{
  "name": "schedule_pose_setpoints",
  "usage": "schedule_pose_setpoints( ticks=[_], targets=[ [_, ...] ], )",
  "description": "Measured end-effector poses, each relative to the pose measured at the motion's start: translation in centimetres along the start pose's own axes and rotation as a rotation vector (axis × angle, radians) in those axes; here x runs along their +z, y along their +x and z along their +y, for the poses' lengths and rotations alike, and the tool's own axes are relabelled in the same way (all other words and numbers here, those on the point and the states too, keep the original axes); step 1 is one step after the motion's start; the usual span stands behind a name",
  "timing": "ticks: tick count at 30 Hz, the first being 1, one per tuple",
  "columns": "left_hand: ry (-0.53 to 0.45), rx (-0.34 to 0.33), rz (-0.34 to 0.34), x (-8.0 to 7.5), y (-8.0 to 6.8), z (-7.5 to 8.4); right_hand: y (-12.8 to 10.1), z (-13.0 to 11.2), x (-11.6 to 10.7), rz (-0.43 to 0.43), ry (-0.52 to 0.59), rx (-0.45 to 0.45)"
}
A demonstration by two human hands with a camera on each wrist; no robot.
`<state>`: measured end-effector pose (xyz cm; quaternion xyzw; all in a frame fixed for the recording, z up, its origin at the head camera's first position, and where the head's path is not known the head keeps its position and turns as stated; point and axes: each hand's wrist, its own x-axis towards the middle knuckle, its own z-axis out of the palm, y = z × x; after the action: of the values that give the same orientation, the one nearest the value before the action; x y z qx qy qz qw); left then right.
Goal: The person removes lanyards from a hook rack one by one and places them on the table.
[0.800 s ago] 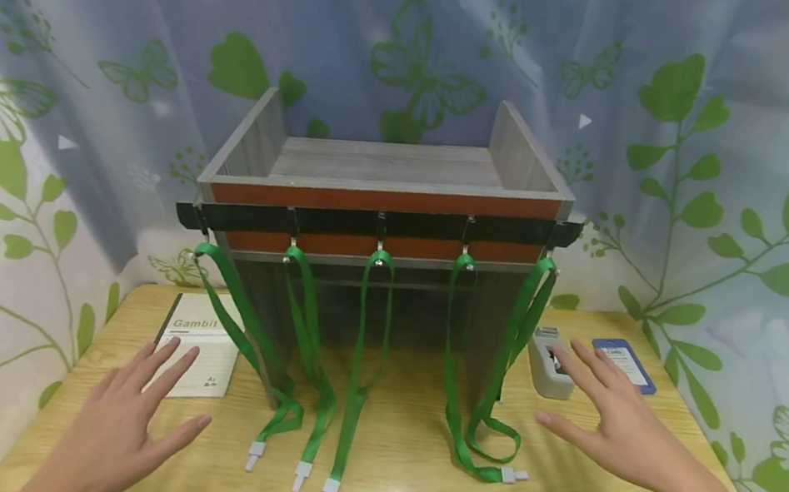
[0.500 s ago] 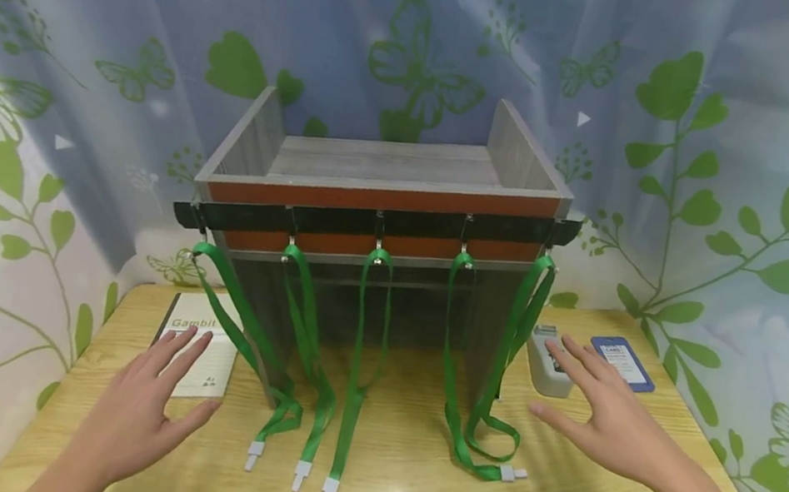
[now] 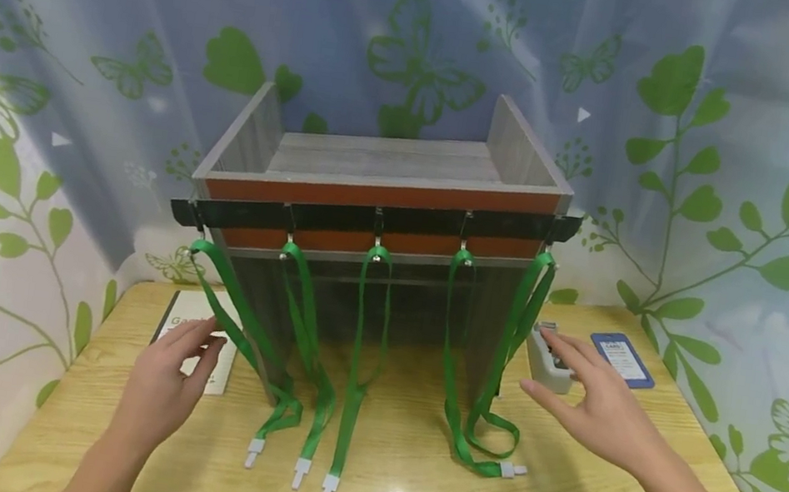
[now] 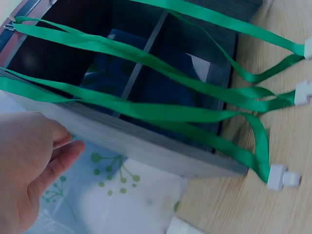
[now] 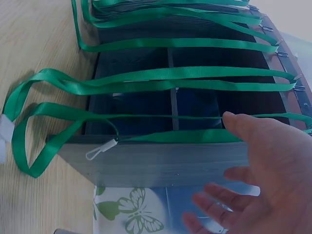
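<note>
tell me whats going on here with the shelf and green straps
A person's two hands reach toward a small wooden shelf on a table. Five green lanyards hang from its front rail. The left hand hovers over a booklet, the right hand over a grey stapler. Neither holds anything.

Lanyards [image 3: 356, 358]: five green ribbons, hung from hooks on a black rail [image 3: 375, 222], centre frame; white end clips resting on the tabletop.
Shelf unit [image 3: 383, 169]: grey wood, upright, open front, centre frame.
</note>
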<state>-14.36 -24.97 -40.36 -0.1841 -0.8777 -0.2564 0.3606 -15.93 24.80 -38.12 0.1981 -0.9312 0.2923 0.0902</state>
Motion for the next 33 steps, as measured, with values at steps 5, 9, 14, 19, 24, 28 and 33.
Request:
schedule_pose_setpoints(
  ticks=[5, 9, 14, 19, 24, 28, 33],
  targets=[
    [-0.06, -0.027, 0.09, 0.9, 0.8, 0.2, 0.8, -0.2, 0.5, 0.101, 0.025, -0.055],
    [-0.09, -0.095, 0.096, 1.4, 1.1, 0.2, 1.4, -0.6, 1.2, 0.192, 0.056, -0.084],
    [-0.166, -0.228, 0.068, 1.7, 0.9, 0.4, 1.8, -1.3, 2.4, 0.271, 0.122, -0.083],
    [-0.214, -0.312, 0.049, 2.0, 0.7, 0.6, 1.8, -2.1, 3.2, 0.31, 0.197, -0.063],
    [-0.278, -0.397, 0.082, 2.5, 0.7, 1.0, 1.9, -2.7, 4.0, 0.363, 0.219, -0.051],
    [-0.361, -0.514, 0.107, 3.0, 0.9, 1.7, 1.9, -3.2, 4.4, 0.39, 0.173, -0.001],
    [-0.454, -0.63, 0.141, 3.6, 1.2, 2.2, 1.8, -3.6, 4.7, 0.475, 0.112, 0.02]
  ],
)
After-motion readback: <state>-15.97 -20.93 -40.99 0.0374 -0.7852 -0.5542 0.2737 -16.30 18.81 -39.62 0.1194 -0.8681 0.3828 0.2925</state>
